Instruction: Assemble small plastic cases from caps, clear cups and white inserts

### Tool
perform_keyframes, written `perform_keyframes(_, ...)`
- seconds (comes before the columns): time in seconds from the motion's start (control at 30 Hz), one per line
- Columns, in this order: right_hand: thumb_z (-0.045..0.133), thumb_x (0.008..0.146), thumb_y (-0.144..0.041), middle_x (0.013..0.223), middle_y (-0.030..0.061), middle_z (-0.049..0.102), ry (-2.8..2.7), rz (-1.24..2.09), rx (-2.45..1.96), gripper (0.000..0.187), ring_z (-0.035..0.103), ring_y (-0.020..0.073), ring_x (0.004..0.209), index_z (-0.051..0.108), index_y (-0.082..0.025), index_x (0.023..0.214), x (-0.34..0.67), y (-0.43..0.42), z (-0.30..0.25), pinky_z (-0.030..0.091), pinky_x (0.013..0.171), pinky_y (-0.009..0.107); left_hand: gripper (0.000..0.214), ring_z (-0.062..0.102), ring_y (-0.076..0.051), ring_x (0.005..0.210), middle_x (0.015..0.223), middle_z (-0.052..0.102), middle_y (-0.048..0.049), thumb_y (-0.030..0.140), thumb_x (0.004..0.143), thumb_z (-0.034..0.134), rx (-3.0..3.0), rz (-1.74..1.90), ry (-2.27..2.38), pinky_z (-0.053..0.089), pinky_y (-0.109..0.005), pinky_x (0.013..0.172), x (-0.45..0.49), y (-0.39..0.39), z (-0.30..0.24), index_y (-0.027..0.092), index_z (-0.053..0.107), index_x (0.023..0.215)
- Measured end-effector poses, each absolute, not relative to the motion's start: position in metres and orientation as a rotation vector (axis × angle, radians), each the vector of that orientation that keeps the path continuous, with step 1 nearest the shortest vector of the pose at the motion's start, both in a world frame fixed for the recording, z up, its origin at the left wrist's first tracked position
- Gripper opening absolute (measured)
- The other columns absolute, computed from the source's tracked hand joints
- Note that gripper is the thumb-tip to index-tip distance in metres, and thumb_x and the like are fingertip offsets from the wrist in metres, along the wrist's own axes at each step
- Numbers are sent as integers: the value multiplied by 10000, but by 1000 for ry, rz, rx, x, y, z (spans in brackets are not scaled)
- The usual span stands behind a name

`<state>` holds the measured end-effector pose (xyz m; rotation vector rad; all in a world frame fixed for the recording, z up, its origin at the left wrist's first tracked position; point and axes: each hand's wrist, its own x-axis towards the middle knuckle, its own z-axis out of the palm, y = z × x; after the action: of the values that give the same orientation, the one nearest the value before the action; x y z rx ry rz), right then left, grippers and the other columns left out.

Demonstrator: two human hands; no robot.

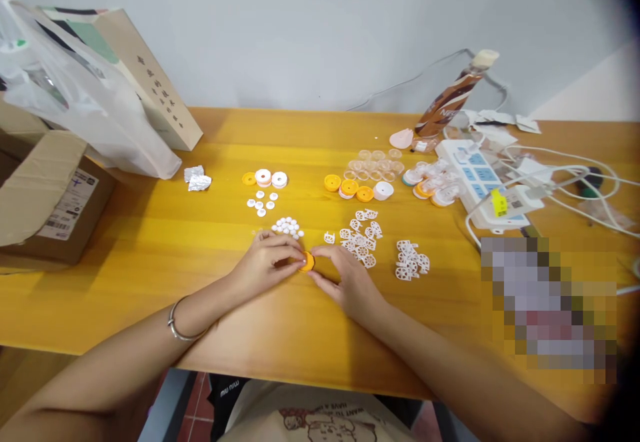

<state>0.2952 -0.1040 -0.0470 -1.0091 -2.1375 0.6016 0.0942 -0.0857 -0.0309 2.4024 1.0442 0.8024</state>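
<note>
Left hand (265,259) and right hand (354,283), I observe, pinch the round orange piece (310,263) between them, neither nearer.

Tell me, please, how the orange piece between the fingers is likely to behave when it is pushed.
The orange piece may roll if stood on edge, since its visible outline is rounded. It is probably stiff: no bending shows between the left hand and right hand. It looks small beside them, so likely light.
</note>
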Motion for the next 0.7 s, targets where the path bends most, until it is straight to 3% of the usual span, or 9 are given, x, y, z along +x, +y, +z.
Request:
perform_keyframes(0.23,586,793,-205,954,84,644,-2166,590,-1026,258,614,218,893,493,-192,1033,295,-104,-46,505,782,378,162,615,-140,892,959,677,-32,266,825,583,2440,772,996,385,-306,802,94,-87,-28,198,627,965)
perform_keyframes(0.5,584,804,-180,1017,61,680,-2172,484,-989,199,630,191,959,566,-210,1000,305,-100,-45,505,850,353,328,588,-141,1033,1159,620,-61,227,861,521,2695,646,765,362,-334,940,84,-85,-27,212,515,1189)
perform_keyframes(0.7,587,812,-184,1040,71,686,-2212,369,-968,146,633,200,986,613,-199,955,307,-100,-49,515,870,359,347,574,-154,1065,1182,603,-73,225,875,498,2822,578,762,334,-359,979,85,-88,-24,195,494,1220)
